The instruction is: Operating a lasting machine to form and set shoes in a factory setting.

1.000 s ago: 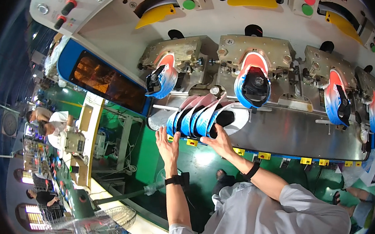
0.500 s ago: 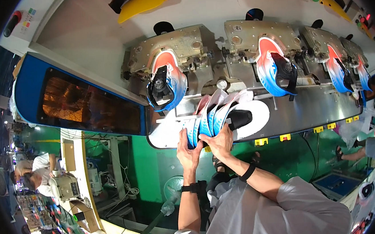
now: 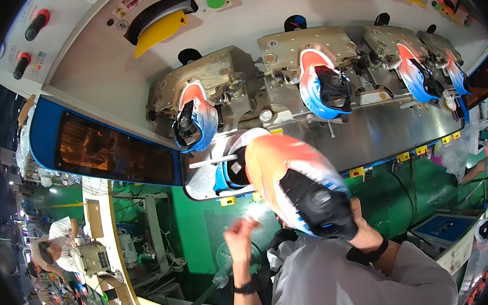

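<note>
My right hand (image 3: pixel 365 233) grips a shoe upper (image 3: pixel 294 160) by its heel end, held up close in front of me. This upper fades from orange at the toe through white to blue, with a black collar lining. My left hand (image 3: pixel 241 237) is raised to the left of it, apart from it; its fingers look curled but are blurred. On the machine's metal ledge (image 3: pixel 393 135), partly behind the held upper, lies another blue upper (image 3: pixel 221 176) with a black lining. Several similar uppers sit on the machine's metal moulds, including one upper (image 3: pixel 195 127) at the left and another upper (image 3: pixel 315 91) near the middle.
A white rod (image 3: pixel 213 161) sticks out over the ledge's left part. Yellow clips (image 3: pixel 356 172) line the ledge's front edge. A blue-framed side panel (image 3: pixel 113 146) bounds the left. Red and green buttons (image 3: pixel 215 1) sit above. Another person (image 3: pixel 60 244) works at far left.
The several uppers bunched between my hands on the ledge are no longer gathered there. One upper is now lifted in my right hand; my left hand has come away from the ledge. The view has shifted right.
</note>
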Motion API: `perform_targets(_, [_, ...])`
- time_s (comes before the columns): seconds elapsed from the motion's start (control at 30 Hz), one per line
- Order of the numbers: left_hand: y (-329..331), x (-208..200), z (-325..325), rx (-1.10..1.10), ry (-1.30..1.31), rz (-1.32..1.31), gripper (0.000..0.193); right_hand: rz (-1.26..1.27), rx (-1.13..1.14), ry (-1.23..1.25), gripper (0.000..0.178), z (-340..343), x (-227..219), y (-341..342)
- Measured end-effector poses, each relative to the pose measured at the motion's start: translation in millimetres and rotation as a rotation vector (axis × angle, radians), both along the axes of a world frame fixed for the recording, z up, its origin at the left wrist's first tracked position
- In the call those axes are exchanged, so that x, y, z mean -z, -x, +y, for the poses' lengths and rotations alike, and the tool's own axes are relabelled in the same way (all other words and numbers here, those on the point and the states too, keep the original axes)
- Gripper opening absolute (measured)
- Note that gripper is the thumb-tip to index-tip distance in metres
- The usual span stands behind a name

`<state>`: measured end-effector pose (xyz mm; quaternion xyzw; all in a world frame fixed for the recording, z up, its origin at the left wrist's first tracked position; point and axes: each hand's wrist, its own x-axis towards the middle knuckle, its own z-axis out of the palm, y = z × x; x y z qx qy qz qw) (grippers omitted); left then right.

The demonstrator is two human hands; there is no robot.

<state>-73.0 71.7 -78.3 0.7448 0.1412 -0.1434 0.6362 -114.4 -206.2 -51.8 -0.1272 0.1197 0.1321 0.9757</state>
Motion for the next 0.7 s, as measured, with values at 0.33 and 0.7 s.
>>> perform_targets(0.33, [40,-67,-149,-0.244,0.799,-0.355,0.098,-0.194,-0.116,-0.614,0.068,14,-20,-21])
perform_targets(0.7, [21,-118,-145,-0.251,0.976,-0.465,0.074,-0.283,0.258,0.687,0.062,-22,-77,-14])
